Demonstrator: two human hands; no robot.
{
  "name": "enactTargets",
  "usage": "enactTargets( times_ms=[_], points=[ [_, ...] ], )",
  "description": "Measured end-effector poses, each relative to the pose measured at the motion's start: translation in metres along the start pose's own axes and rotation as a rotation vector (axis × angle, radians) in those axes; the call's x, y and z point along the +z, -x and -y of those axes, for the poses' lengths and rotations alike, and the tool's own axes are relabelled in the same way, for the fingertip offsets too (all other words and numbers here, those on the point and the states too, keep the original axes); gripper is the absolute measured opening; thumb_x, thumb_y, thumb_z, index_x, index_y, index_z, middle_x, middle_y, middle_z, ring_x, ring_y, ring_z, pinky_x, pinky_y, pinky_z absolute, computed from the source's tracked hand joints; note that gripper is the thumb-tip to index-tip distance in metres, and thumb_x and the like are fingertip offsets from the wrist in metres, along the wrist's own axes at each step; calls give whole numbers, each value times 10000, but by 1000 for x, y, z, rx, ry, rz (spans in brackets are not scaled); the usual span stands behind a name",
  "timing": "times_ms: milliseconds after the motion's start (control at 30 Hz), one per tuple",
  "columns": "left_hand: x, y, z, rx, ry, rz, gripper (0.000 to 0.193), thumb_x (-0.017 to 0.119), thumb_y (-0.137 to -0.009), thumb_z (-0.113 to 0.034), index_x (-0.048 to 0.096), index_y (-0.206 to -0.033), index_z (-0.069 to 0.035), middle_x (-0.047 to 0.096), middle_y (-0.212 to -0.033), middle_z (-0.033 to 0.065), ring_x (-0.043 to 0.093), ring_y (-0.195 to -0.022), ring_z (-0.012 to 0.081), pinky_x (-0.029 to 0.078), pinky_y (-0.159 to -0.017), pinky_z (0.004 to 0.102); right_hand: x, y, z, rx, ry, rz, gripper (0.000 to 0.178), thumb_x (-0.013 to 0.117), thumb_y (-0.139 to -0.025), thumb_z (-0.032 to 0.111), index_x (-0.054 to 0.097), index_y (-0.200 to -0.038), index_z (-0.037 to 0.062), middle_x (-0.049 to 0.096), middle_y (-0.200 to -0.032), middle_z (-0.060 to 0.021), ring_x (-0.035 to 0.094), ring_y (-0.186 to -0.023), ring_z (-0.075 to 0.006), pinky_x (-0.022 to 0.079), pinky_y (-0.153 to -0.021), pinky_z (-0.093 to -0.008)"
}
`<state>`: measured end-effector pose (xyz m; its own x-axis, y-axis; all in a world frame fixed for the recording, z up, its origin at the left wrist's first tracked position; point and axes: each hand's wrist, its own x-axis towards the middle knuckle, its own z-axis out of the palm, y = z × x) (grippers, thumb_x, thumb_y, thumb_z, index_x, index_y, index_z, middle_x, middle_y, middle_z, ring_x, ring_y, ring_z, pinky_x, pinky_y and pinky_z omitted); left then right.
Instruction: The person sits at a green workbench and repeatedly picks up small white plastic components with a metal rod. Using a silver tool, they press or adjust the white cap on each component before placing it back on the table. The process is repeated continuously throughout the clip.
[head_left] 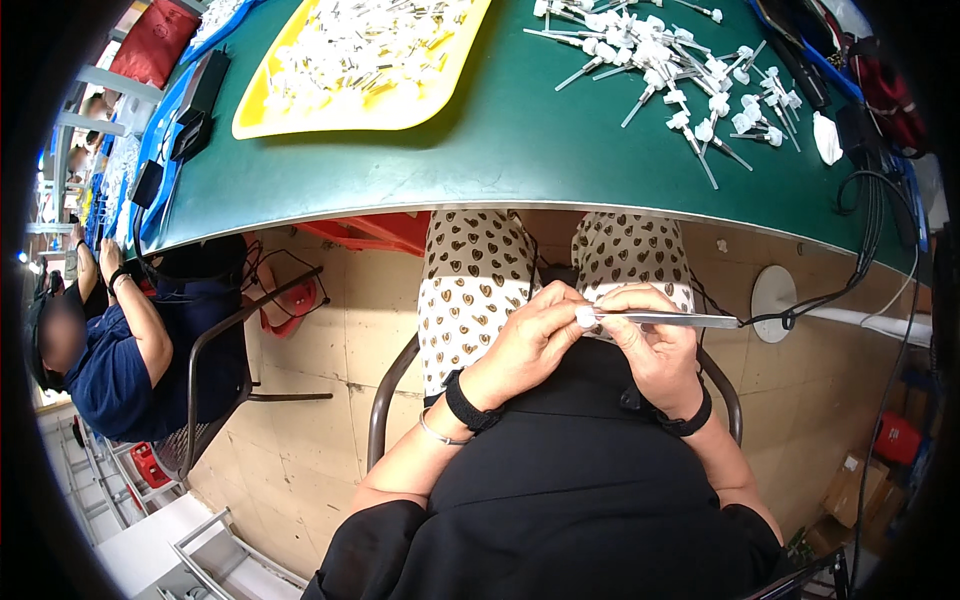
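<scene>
Both of my hands are raised above my lap, close together in front of the table edge. The closed fingers of my left hand (532, 338) pinch a small white plastic piece (586, 316). My right hand (660, 358) is closed round a slim silver metal tool (690, 319) lying roughly level and pointing right. The tool's left end meets the white piece between my fingertips; the exact contact is hidden. A black cord appears to line up with its right end, but I cannot tell whether it is attached.
A yellow tray (350, 125) of small white-and-metal parts stands on the green table (400, 180). Loose white fittings with thin tubes (680, 75) lie to its right. Black cables (872, 225) hang at the right edge. A seated co-worker (130, 350) is at the left.
</scene>
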<state>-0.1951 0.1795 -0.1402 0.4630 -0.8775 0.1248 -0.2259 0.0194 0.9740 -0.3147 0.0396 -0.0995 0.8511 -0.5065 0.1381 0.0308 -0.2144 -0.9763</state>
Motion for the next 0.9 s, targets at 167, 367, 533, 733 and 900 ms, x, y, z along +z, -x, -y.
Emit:
enactTargets(
  times_ms=[167,367,533,733,900],
  points=[
    [0,0,0,0,-10,-3,173,646,-946,-5,682,-1114,1,621,-983,111,633,-904,256,516,-793,333,2,-2,-1,-35,14,10,90,710,-915,30,704,-996,-9,705,-945,-105,664,-843,-198,536,-751,-308],
    [-1,-1,-1,18,-38,3,172,648,-949,-20,686,-1116,-4,627,-985,110,637,-910,261,517,-793,339,2,-2,0,-26,10,15,77,697,-928,35,706,-986,-14,703,-927,-99,660,-826,-184,532,-739,-301],
    [-1,0,-2,0,-46,8,170,647,-955,-36,688,-1117,-6,633,-991,110,639,-915,267,519,-795,343,1,-2,-3,-6,8,19,69,681,-937,35,706,-971,-19,700,-911,-94,648,-803,-175,522,-714,-295],
    [0,0,1,-9,-28,21,172,643,-959,-44,687,-1122,-13,633,-996,115,641,-921,281,520,-800,351,1,-1,-2,54,-6,16,65,676,-935,28,710,-966,-18,700,-895,-90,646,-794,-176,518,-707,-298],
    [-1,-1,-1,-13,-31,41,183,643,-956,-36,677,-1135,-16,622,-998,117,635,-921,284,516,-797,354,2,-3,-3,-75,51,-4,58,695,-917,32,718,-951,-10,705,-880,-106,657,-804,-216,523,-733,-325]
  ],
)
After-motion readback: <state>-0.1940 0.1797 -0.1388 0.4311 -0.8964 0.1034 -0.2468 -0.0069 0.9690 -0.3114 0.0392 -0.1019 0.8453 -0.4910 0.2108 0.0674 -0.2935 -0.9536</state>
